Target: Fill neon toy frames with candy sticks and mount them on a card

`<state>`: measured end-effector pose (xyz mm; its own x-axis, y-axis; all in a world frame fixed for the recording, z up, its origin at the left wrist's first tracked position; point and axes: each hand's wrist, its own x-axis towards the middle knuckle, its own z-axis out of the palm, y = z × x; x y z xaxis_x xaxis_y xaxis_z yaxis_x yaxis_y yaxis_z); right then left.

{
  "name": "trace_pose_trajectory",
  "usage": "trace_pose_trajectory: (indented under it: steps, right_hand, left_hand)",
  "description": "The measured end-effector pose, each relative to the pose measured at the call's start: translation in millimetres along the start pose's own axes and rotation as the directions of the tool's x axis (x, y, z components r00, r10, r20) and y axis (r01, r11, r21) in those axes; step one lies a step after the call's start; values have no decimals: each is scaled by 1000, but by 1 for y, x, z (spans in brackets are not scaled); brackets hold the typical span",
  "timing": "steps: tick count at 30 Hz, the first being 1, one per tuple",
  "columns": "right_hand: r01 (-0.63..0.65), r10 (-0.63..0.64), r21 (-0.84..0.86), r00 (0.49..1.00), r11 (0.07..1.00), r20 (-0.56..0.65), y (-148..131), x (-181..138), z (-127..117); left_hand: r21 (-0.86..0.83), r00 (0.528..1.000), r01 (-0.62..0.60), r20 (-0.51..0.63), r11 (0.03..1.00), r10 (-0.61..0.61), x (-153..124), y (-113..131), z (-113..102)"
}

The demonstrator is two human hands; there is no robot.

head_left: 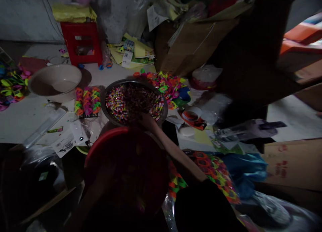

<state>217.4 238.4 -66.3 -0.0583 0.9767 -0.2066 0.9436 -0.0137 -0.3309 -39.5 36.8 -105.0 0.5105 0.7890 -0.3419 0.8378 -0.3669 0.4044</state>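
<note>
Metal bowl point(165, 111) had right hand point(146, 120) inside; left hand point(107, 171) was at red basin point(97, 144), bowl's near side. Couldn't tell either hand's fingers, too dark.

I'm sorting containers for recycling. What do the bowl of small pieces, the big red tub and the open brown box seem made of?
Bowl: probably metal, its grey rim catching a dull shine.
Red tub: likely smooth plastic, judging by its thick, rounded rim, though it's dark.
Brown box: cardboard, matte, with a bent flap.
</note>
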Motion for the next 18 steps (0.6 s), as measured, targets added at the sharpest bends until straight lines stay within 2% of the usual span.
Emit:
trace_pose_trajectory:
  steps: [5,8,18]
  right_hand:
    - [89,-75,140,992,986,-97,18,21,0]
    - [123,-91,203,983,971,-158,20,30,6]
    - [215,-137,254,947,943,-291,-17,55,31]
  left_hand:
    - [32,1000,-11,-8,999,11,1,-4,4]
    - [46,1000,-14,-12,999,15,3,-6,6]
    - [54,999,-15,-28,998,16,3,-9,12]
